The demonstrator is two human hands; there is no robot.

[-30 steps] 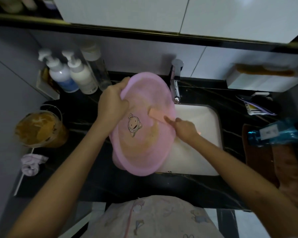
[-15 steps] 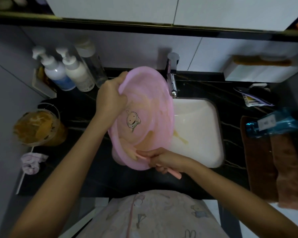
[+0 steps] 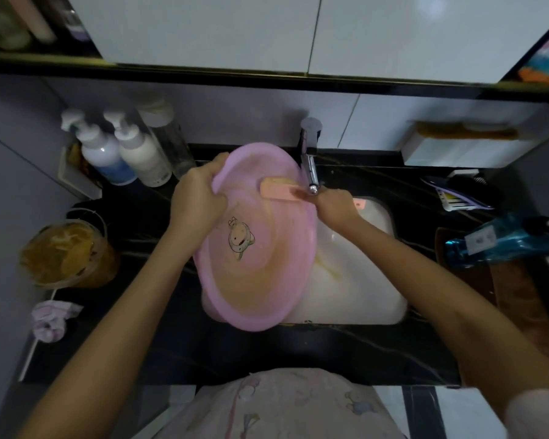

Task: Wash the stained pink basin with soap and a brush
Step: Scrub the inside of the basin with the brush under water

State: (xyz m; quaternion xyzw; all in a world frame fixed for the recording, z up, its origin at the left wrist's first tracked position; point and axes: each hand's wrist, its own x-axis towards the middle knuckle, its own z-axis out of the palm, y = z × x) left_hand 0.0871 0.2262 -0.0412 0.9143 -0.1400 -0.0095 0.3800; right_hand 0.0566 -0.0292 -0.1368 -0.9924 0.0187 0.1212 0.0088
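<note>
The pink basin (image 3: pixel 267 267) stands tilted over the left part of the white sink (image 3: pixel 362 299), its inside smeared with brownish-yellow stains around a small cartoon print. My left hand (image 3: pixel 200 198) grips the basin's upper left rim. My right hand (image 3: pixel 336 207) holds a pink brush (image 3: pixel 279 193) by its handle, and the brush head lies against the basin's upper inner wall, just left of the tap spout.
A chrome tap (image 3: pixel 309 153) rises behind the sink. Two pump bottles (image 3: pixel 124 150) and a clear bottle stand at the back left. A container of yellow-brown stuff (image 3: pixel 64 251) and a crumpled cloth (image 3: pixel 53 318) lie left. A blue bottle (image 3: pixel 501 242) and brown towel lie right.
My right hand has swung the brush from the basin's lower rim up to its upper inner wall near the tap. My left hand keeps its grip on the rim.
</note>
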